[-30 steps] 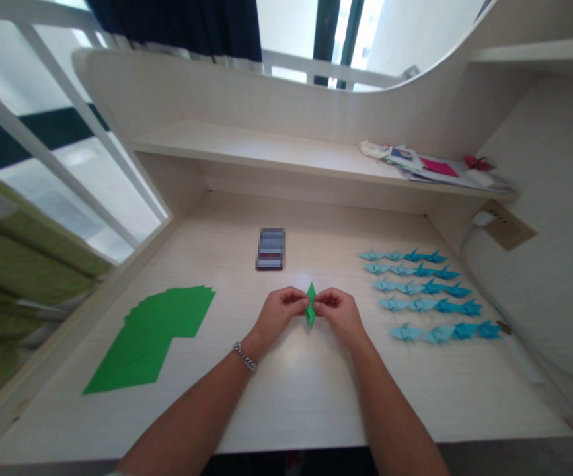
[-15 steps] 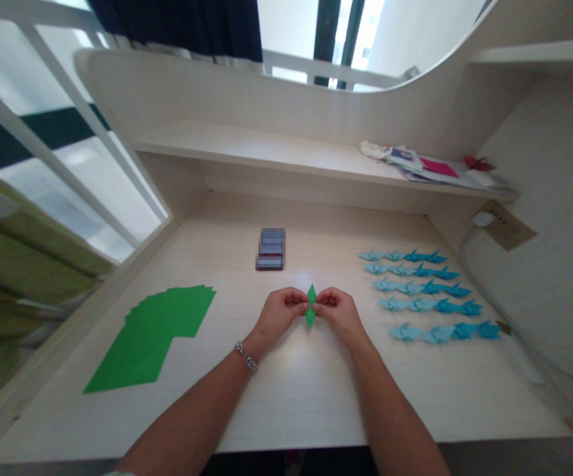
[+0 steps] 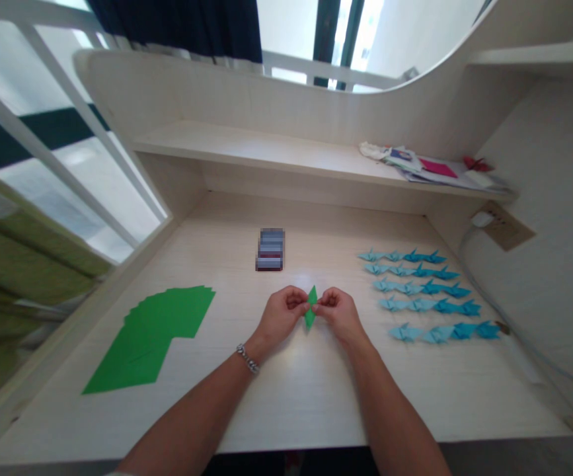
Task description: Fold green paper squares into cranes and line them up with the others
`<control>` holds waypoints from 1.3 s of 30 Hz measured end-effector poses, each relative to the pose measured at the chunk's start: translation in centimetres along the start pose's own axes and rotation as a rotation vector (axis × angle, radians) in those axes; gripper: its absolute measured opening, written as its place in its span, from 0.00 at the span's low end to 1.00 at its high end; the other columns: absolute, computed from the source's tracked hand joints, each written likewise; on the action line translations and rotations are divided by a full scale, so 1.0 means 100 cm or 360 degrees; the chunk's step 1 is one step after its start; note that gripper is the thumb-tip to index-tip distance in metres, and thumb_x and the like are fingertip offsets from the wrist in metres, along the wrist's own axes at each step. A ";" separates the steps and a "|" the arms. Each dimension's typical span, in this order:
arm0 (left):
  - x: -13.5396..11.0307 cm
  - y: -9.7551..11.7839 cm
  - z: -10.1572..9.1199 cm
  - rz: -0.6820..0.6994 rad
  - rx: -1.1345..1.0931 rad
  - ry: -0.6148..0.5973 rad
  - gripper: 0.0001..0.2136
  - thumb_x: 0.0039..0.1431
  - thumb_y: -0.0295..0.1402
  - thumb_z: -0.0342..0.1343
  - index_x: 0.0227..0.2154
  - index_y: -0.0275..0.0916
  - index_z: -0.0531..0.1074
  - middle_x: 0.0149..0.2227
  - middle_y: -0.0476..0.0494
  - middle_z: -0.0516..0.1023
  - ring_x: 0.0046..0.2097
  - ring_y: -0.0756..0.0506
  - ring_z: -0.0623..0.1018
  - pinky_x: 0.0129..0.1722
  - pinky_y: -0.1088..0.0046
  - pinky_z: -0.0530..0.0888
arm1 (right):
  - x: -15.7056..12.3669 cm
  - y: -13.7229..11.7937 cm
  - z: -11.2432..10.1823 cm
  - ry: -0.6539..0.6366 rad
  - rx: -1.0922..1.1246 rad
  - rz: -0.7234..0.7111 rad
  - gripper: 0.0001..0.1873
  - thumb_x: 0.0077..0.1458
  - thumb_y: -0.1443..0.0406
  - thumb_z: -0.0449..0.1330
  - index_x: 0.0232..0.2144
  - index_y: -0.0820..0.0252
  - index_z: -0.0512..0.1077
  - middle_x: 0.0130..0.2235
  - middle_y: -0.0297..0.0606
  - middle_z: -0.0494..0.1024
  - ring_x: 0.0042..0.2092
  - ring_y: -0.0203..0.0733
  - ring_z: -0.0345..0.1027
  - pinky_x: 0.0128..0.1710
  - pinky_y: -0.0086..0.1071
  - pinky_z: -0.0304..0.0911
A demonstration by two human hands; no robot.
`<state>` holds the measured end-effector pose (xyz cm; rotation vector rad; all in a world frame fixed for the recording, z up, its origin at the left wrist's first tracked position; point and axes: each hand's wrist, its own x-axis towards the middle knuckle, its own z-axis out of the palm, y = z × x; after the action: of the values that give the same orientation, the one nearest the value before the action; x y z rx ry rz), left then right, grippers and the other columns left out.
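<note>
A small piece of folded green origami paper (image 3: pixel 310 317), narrow and diamond-shaped with pointed ends, stands between my hands over the middle of the desk. My left hand (image 3: pixel 282 313) pinches its left edge between thumb and fingers. From the other side, my right hand (image 3: pixel 336 312) grips the right edge the same way. Fingertips cover part of the paper's middle. To the left, a fanned spread of flat green paper sheets (image 3: pixel 152 337) lies on the desk. Several rows of folded blue paper cranes (image 3: pixel 437 335), light to darker blue, sit on the right.
Beyond my hands lies a small pixelated rectangular object (image 3: pixel 271 250). A shelf (image 3: pixel 266 153) crosses the back, with papers (image 3: pixel 437 168) at its right end. A cable (image 3: pixel 489 297) runs along the right wall from a socket (image 3: pixel 507 226). White rails (image 3: pixel 78 145) stand at left.
The folded green paper has tilted slightly, its top tip leaning a little further right. Both hands keep their pinch and have barely shifted.
</note>
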<state>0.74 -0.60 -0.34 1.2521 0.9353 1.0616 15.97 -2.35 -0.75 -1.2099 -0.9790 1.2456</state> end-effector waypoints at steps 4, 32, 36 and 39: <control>0.000 0.004 0.001 0.0037 0.0003 0.0168 0.14 0.42 0.31 0.66 0.31 0.36 0.68 0.28 0.47 0.77 0.31 0.47 0.78 0.32 0.72 0.74 | -0.001 -0.001 0.005 0.0102 -0.0043 -0.0074 0.13 0.34 0.64 0.68 0.22 0.59 0.68 0.24 0.31 0.73 0.26 0.36 0.65 0.29 0.30 0.62; 0.004 0.003 -0.008 -0.0137 -0.0014 -0.0145 0.08 0.46 0.30 0.62 0.30 0.34 0.76 0.30 0.43 0.79 0.31 0.47 0.77 0.34 0.70 0.74 | -0.003 -0.007 0.004 -0.0063 0.0175 0.0239 0.11 0.33 0.66 0.68 0.25 0.61 0.76 0.27 0.36 0.79 0.28 0.40 0.72 0.30 0.33 0.68; 0.003 0.010 -0.008 -0.0157 -0.0073 -0.0136 0.06 0.44 0.28 0.62 0.29 0.34 0.76 0.27 0.45 0.78 0.29 0.49 0.76 0.32 0.72 0.74 | -0.006 -0.011 0.003 -0.0073 0.0277 0.0311 0.09 0.33 0.68 0.68 0.24 0.61 0.76 0.26 0.35 0.78 0.27 0.39 0.72 0.29 0.31 0.68; 0.002 0.012 -0.007 -0.0147 -0.0131 -0.0111 0.05 0.44 0.28 0.62 0.27 0.35 0.76 0.26 0.46 0.77 0.29 0.49 0.76 0.31 0.72 0.74 | -0.007 -0.014 0.002 -0.0078 0.0310 0.0305 0.09 0.32 0.68 0.68 0.24 0.61 0.76 0.25 0.34 0.78 0.27 0.38 0.71 0.29 0.31 0.68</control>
<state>-0.05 -0.21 0.76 1.1602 0.8791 0.9684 15.91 -2.97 0.70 -1.1440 -0.7696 1.4917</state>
